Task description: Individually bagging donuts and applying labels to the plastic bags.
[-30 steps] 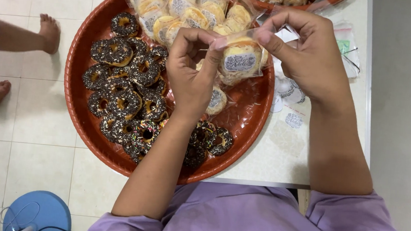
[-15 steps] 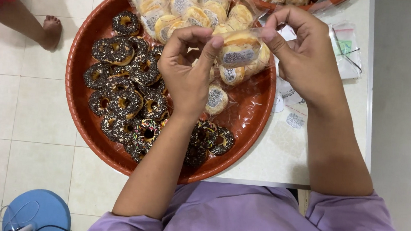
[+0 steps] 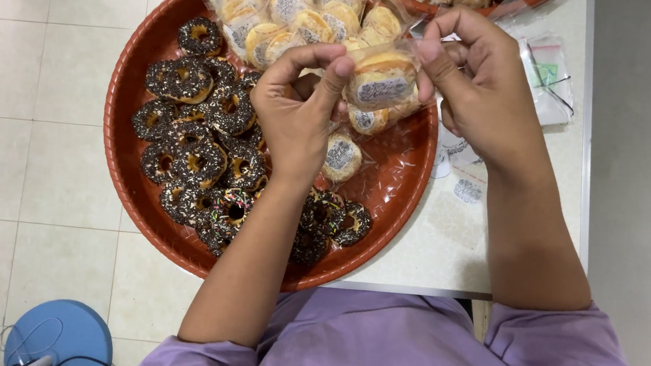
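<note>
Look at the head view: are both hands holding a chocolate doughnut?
No. Both the left hand and right hand pinch a clear bag with a pale bun inside; the doughnuts lie on the tray.

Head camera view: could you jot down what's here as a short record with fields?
Left hand: pinching one side of the clear bag
Right hand: pinching the other side
Held item: bagged pastry, above the tray
Tray: round, red, overhanging the table edge
Tray left: chocolate sprinkled doughnuts
Tray top: wrapped pastries
Table: white, with loose stickers
Floor: blue round object
</note>
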